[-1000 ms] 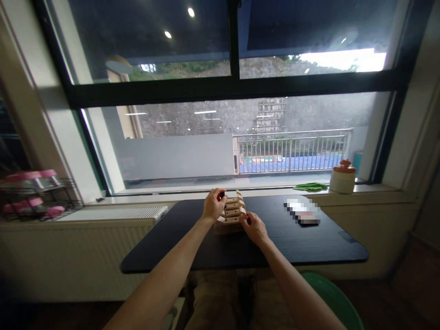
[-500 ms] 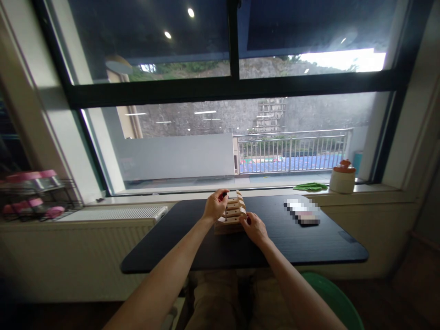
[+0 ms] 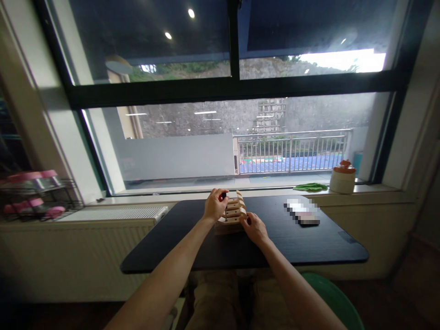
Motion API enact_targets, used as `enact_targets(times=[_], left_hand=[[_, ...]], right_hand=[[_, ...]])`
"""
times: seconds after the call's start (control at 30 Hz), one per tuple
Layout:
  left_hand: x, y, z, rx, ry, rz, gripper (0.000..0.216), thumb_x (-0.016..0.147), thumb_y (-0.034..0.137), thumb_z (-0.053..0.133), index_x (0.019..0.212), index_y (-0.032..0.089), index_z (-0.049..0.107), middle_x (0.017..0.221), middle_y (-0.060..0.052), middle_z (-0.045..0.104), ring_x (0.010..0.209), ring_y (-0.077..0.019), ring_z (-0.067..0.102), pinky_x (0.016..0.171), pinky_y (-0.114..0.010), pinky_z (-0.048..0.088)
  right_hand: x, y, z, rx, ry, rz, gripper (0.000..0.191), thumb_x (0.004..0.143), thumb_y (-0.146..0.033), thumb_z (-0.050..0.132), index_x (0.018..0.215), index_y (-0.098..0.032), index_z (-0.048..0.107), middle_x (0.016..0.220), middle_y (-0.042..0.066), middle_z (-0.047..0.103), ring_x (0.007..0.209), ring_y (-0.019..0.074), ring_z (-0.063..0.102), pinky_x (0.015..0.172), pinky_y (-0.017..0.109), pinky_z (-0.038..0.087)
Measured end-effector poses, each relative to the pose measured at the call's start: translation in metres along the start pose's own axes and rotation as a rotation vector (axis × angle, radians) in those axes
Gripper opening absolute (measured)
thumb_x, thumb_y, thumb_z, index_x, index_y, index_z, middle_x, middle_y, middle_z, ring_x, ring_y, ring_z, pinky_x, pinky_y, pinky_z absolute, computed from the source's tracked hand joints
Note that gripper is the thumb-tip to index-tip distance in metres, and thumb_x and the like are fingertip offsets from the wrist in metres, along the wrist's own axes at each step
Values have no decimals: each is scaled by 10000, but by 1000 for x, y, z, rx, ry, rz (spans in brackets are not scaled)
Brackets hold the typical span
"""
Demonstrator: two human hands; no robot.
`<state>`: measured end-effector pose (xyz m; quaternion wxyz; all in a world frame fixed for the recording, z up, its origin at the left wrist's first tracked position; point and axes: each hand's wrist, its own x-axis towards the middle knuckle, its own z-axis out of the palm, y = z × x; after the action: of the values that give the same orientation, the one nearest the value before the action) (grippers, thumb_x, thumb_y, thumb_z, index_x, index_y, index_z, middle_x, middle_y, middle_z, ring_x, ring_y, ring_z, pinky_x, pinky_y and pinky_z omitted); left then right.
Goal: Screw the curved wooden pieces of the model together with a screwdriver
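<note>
A small slatted wooden frame (image 3: 233, 213) with dark holes or screw heads in its slats lies on the black table (image 3: 220, 256). My left hand (image 3: 216, 206) is closed at the frame's left side around a small screwdriver (image 3: 224, 195). Its handle looks dark with a bit of red, and a thin shaft points down towards the slats; where the tip sits is too small to tell. At the frame's near right corner, my right hand (image 3: 253, 227) grips the wood between thumb and fingers. The fingertips are partly hidden.
A blurred-out flat object (image 3: 304, 213) lies on the table's right. Behind, the windowsill carries a green cloth (image 3: 311, 187) and a white jar with an orange lid (image 3: 343, 178). A radiator (image 3: 117, 214) and a wire rack (image 3: 34, 195) of pink-lidded containers stand left; a green stool (image 3: 330, 298) stands below.
The screwdriver's handle has turned slightly in my left hand, with the fingers shifting a little. My right hand and the wooden frame stay in place.
</note>
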<state>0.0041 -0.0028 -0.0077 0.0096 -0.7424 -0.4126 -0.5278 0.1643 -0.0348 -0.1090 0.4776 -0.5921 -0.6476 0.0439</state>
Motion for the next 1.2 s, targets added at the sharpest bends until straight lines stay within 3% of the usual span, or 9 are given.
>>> enact_targets(times=[0.67, 0.97, 1.2], left_hand=[[3, -8, 7, -240, -159, -58, 257, 786, 276, 465, 973, 188, 617, 830, -25, 654, 627, -109, 558, 598, -220, 451], [-3, -9, -1, -84, -60, -83, 183, 768, 314, 499, 891, 213, 589, 591, 40, 524, 519, -88, 468, 514, -189, 379], [-7, -6, 5, -72, -9, -124, 285, 771, 284, 506, 1050, 232, 479, 700, 22, 595, 571, -103, 551, 547, -199, 406]], right_hand=[[0, 1, 1, -4, 0, -22, 316, 821, -481, 408, 852, -221, 584, 743, -5, 554, 657, 119, 502, 621, 222, 349], [0, 3, 2, 11, 0, -12, 327, 813, -501, 416, 880, -228, 582, 788, 0, 569, 674, 124, 510, 620, 225, 350], [0, 2, 1, 4, -3, -22, 314, 816, -485, 418, 862, -222, 583, 762, -5, 563, 665, 119, 509, 635, 223, 353]])
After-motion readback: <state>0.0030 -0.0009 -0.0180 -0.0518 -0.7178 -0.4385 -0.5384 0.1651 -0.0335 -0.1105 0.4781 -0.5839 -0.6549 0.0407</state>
